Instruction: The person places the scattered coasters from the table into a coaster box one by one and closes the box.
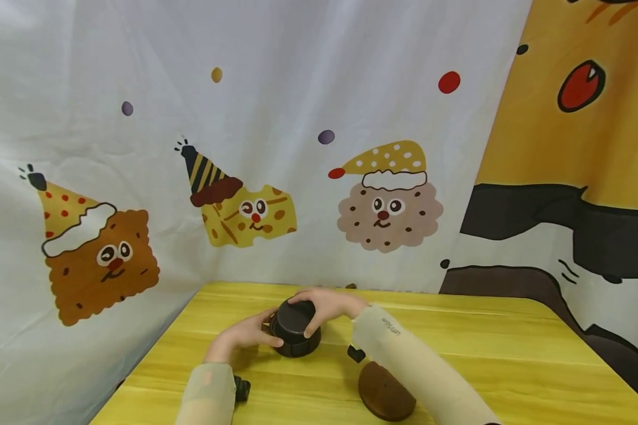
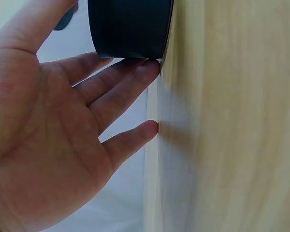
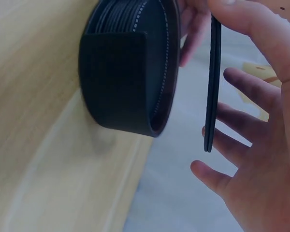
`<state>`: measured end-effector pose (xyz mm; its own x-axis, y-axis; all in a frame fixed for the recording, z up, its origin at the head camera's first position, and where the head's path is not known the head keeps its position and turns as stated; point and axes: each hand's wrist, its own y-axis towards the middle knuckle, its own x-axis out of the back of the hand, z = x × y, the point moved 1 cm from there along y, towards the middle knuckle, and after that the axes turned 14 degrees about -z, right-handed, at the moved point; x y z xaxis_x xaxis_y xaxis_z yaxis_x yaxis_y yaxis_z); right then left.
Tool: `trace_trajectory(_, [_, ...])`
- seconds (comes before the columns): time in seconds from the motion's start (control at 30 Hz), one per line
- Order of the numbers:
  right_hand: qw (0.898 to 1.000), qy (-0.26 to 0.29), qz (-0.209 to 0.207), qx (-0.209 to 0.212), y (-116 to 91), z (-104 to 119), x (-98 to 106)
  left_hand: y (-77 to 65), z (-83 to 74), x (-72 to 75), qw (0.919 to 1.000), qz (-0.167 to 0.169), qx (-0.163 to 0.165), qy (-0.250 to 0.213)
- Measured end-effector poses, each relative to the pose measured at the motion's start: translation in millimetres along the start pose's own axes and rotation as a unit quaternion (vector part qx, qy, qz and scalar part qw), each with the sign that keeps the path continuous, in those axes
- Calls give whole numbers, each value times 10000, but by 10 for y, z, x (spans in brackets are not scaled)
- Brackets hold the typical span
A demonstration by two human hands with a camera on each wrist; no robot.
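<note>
A round black coaster holder (image 1: 298,348) stands on the wooden table, and in the right wrist view the holder (image 3: 118,79) shows several stitched coasters (image 3: 118,17) inside. My left hand (image 1: 248,332) holds it from the left, thumb at the near side, fingers touching its lower wall in the left wrist view. Just above the holder, tilted and apart from it, is a thin round black coaster (image 1: 295,317). My right hand (image 1: 326,304) pinches it by the rim between thumb and fingers. Edge-on in the right wrist view, the coaster (image 3: 212,87) shows two thin layers.
A brown round disc (image 1: 385,391) lies on the table (image 1: 484,348) near my right forearm. Small black devices (image 1: 241,389) sit at both wrists. Behind the table hangs a white curtain (image 1: 298,88) printed with cartoon biscuits and cheese.
</note>
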<state>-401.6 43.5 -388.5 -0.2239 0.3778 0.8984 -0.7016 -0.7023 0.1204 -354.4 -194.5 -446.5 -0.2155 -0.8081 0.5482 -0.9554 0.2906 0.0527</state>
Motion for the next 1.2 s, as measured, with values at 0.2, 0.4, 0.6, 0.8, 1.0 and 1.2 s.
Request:
trace_trajectory(0.2, [9999,77,35,-59,68,-17,-88,-5,-56,21,10000,-20,25,-17])
trace_trajectory(0.4, [10000,2,70,48,102,-19,-195,-25,-70,3,9998,-76,125,148])
trace_trajectory(0.6, [9998,-117,90,142,116,-25,-273,-24,-43,-9,9999,-43,114,24])
trace_trajectory(0.8, [9996,-237,75,129,138,-36,-313,-22,-29,-17,9999,-65,90,107])
trace_trajectory(1.0, [9997,-205,85,67,145,-53,-344,-23,-26,-17,9999,-62,118,101])
trace_trajectory(1.2, [9999,32,51,-91,116,-51,-300,-18,-44,-3,9998,-58,127,136])
